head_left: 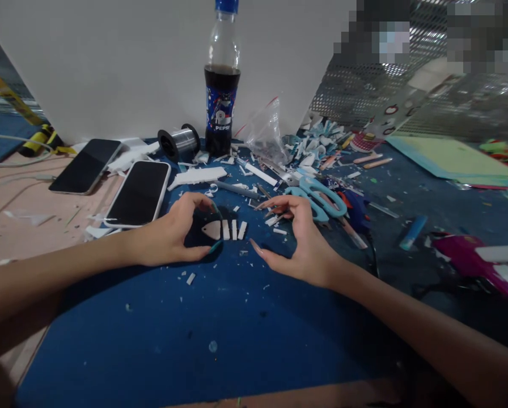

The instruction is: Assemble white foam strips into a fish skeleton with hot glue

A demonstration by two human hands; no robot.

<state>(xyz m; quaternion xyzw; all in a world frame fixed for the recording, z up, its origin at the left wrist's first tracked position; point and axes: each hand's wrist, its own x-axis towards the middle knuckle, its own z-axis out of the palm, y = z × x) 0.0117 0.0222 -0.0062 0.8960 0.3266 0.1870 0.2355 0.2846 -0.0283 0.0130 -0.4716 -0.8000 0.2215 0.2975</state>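
Observation:
On the blue tabletop lies a white pointed piece (212,230) with a small dark hole near its tip. Three small white strips (234,229) stand in a row to its right. My left hand (183,232) curves around the pointed piece from the left, thumb and fingers apart, with nothing gripped. To the right of the strips, my right hand (299,241) rests with its fingers and thumb spread, also holding nothing. Past its fingers lie light-blue-handled scissors (322,195). Loose white scraps (190,279) are scattered nearby.
A Pepsi bottle (222,107) stands at the back beside a wire spool (180,143) and a clear plastic bag (269,136). Two phones, one white-cased (138,194) and one dark (86,166), lie left. A magenta tool (462,258) and yellow-green sheets (453,161) are right.

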